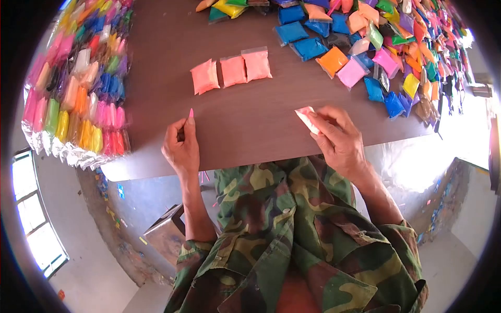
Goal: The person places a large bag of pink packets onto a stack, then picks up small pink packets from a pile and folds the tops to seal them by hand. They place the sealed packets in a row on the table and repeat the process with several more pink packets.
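My left hand is closed over the near part of the table, the thumb pressed to the fingers. A thin pink thing with a pointed tip sticks up from that pinch; I cannot make out its kind. On the right, my right hand grips a small pale pink packet between thumb and fingers, held tilted. Beyond both hands lie three salmon-pink packets in clear plastic: a left one, a middle one and a right one, side by side in a row.
A large heap of mixed-colour packets covers the brown table's right side. Bundled rows of colourful packets line its left side. More packets lie at the far edge. A brown box-like stool stands below, at left.
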Motion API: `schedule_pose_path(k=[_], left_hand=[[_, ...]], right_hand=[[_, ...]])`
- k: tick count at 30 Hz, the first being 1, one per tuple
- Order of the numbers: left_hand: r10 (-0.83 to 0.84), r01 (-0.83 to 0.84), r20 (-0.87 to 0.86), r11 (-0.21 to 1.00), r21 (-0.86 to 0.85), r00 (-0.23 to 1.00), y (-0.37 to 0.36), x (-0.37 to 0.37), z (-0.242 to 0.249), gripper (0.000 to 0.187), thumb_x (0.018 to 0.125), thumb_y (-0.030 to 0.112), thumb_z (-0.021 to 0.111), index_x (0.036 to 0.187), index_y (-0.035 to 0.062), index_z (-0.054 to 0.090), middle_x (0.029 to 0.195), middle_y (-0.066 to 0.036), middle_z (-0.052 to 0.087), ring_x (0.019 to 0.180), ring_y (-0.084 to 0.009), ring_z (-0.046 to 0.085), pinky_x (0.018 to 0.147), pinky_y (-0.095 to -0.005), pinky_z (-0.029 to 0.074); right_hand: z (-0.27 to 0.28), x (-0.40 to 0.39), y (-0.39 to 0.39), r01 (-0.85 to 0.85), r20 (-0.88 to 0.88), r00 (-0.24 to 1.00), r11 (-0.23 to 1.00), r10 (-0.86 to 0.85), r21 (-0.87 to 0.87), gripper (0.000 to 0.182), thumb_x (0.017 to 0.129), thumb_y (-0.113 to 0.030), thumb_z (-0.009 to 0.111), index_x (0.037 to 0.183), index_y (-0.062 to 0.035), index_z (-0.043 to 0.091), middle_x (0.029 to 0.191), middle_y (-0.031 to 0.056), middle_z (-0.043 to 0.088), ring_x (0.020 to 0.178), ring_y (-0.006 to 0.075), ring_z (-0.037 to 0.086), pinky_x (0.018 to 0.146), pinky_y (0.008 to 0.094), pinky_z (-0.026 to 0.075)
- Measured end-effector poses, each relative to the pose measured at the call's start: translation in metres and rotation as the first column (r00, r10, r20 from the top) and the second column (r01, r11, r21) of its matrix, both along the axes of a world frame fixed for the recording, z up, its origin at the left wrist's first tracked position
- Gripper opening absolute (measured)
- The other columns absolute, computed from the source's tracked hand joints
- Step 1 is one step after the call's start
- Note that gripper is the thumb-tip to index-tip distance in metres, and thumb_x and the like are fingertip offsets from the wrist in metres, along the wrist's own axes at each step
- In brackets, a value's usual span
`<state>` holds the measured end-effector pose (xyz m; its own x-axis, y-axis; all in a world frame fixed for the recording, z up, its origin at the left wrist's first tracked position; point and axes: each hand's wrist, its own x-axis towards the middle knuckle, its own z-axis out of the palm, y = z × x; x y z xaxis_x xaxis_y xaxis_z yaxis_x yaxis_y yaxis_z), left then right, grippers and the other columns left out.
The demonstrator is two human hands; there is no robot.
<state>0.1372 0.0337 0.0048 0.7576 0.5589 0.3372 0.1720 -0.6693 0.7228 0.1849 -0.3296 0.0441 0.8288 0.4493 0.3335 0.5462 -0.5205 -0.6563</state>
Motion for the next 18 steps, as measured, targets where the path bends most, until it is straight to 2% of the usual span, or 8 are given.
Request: schedule_pose_path(k=[1, 2, 4, 7, 10, 13, 16, 18], left_hand=[[0.003, -0.003, 0.011, 1.000, 0.002, 1.000, 0.000, 0.000, -0.001, 0.019, 0.100, 0.020, 0.082, 0.098, 0.0012, 0.077, 0.076, -0.003, 0.071, 0.067, -0.0093, 0.063, 0.064, -0.0296, 0.052], [0.004, -0.004, 0.002, 1.000, -0.001, 1.000, 0.001, 0.000, -0.001, 0.020, 0.100, 0.020, 0.082, 0.098, 0.0013, 0.077, 0.076, -0.003, 0.071, 0.067, -0.0094, 0.063, 0.064, -0.0295, 0.052], [0.005, -0.005, -0.017, 1.000, -0.006, 1.000, 0.003, 0.000, -0.003, 0.020, 0.100, 0.021, 0.082, 0.098, 0.0016, 0.077, 0.076, -0.003, 0.071, 0.067, -0.0095, 0.063, 0.064, -0.0294, 0.053], [-0.001, 0.001, -0.012, 1.000, -0.002, 1.000, 0.001, 0.000, 0.000, 0.021, 0.100, 0.022, 0.082, 0.098, 0.0019, 0.077, 0.076, -0.003, 0.072, 0.067, -0.0098, 0.064, 0.065, -0.0294, 0.053], [0.011, -0.011, -0.017, 1.000, 0.023, 1.000, 0.000, 0.001, 0.001, 0.021, 0.100, 0.023, 0.082, 0.098, 0.0021, 0.078, 0.076, -0.003, 0.072, 0.067, -0.0098, 0.064, 0.065, -0.0294, 0.053], [0.030, -0.030, -0.015, 0.999, -0.026, 0.999, -0.003, 0.002, 0.001, 0.020, 0.100, 0.023, 0.082, 0.099, 0.0026, 0.078, 0.077, -0.003, 0.072, 0.067, -0.0099, 0.064, 0.064, -0.0297, 0.053], [0.034, -0.035, -0.051, 0.999, -0.022, 0.998, -0.002, 0.001, 0.002, 0.020, 0.100, 0.022, 0.082, 0.099, 0.0028, 0.078, 0.077, -0.003, 0.072, 0.067, -0.0096, 0.063, 0.064, -0.0297, 0.052], [0.035, -0.035, -0.072, 0.999, 0.000, 0.997, -0.001, 0.000, 0.002, 0.020, 0.100, 0.022, 0.082, 0.098, 0.0028, 0.078, 0.077, -0.004, 0.072, 0.067, -0.0097, 0.063, 0.064, -0.0298, 0.052]], right_hand=[[0.006, -0.001, 0.000, -0.005, -0.066, 0.998, 0.999, 0.008, 0.043, 0.034, 0.097, -0.006, 0.078, 0.130, -0.0021, 0.075, 0.126, 0.0141, 0.075, 0.106, 0.0265, 0.076, 0.084, 0.0396, 0.062], [0.010, -0.002, -0.001, 0.007, -0.239, 0.971, 0.993, 0.023, 0.120, 0.032, 0.098, -0.006, 0.078, 0.129, -0.0020, 0.076, 0.121, 0.0140, 0.077, 0.102, 0.0236, 0.077, 0.083, 0.0377, 0.061], [0.015, -0.005, -0.005, 0.070, -0.553, 0.828, 0.964, 0.088, 0.258, 0.028, 0.100, -0.008, 0.077, 0.128, -0.0018, 0.076, 0.110, 0.0140, 0.079, 0.094, 0.0177, 0.078, 0.079, 0.0339, 0.061], [0.013, 0.010, -0.007, 0.063, -0.756, 0.652, 0.989, 0.063, 0.137, 0.025, 0.100, -0.013, 0.080, 0.121, -0.0001, 0.078, 0.103, 0.0109, 0.081, 0.093, 0.0102, 0.076, 0.078, 0.0303, 0.060], [0.020, 0.018, -0.003, 0.101, -0.724, 0.688, 0.995, -0.053, 0.023, 0.021, 0.096, -0.015, 0.083, 0.113, -0.0015, 0.081, 0.102, 0.0110, 0.081, 0.088, 0.0150, 0.077, 0.076, 0.0319, 0.059], [0.017, 0.029, -0.002, 0.025, -0.557, 0.830, 1.000, -0.024, -0.007, 0.019, 0.093, -0.018, 0.083, 0.106, -0.0049, 0.083, 0.095, 0.0117, 0.081, 0.081, 0.0246, 0.077, 0.075, 0.0360, 0.059], [0.018, 0.031, 0.003, 0.020, -0.413, 0.907, 0.986, -0.087, -0.164, 0.018, 0.091, -0.021, 0.082, 0.104, -0.0074, 0.083, 0.091, 0.0125, 0.079, 0.080, 0.0333, 0.075, 0.075, 0.0400, 0.058], [0.019, 0.044, 0.002, -0.022, -0.499, 0.864, 0.985, -0.067, -0.170, 0.020, 0.092, -0.024, 0.081, 0.103, -0.0074, 0.083, 0.091, 0.0120, 0.080, 0.083, 0.0331, 0.076, 0.074, 0.0398, 0.058]])
